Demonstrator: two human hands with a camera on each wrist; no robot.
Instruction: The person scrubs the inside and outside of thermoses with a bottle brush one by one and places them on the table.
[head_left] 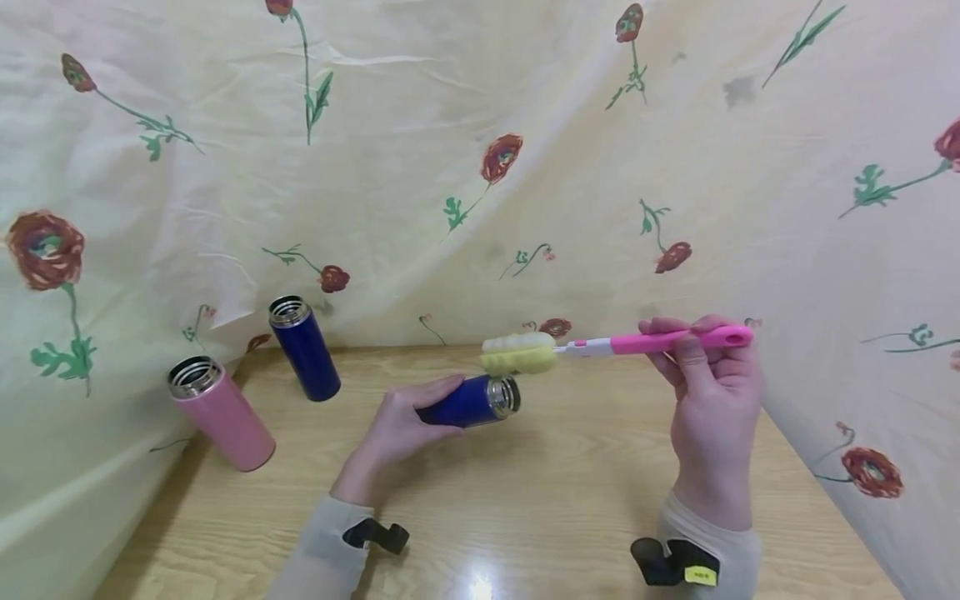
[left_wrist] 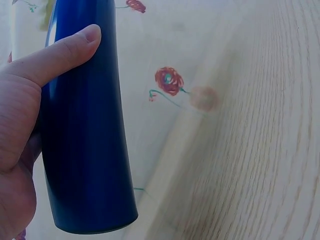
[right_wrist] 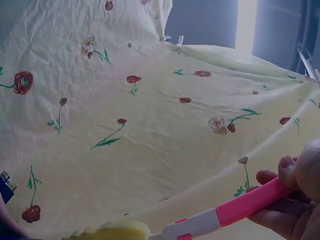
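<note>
My left hand (head_left: 408, 421) grips a dark blue bottle (head_left: 467, 403), tilted almost flat with its open steel mouth facing right. In the left wrist view the thumb lies along the side of the blue bottle (left_wrist: 87, 135). My right hand (head_left: 716, 400) holds a bottle brush by its pink handle (head_left: 652, 342), thumb on top. The brush's yellow and white sponge head (head_left: 519, 354) points left and sits just above the bottle's mouth, outside it. In the right wrist view, fingers and thumb pinch the pink handle (right_wrist: 255, 202).
A second blue bottle (head_left: 306, 350) stands lidless at the back left of the wooden table (head_left: 570, 500). Left of it stands a pink bottle (head_left: 223, 417), also without a lid. A flower-patterned cloth (head_left: 405, 183) hangs behind and along the table's sides.
</note>
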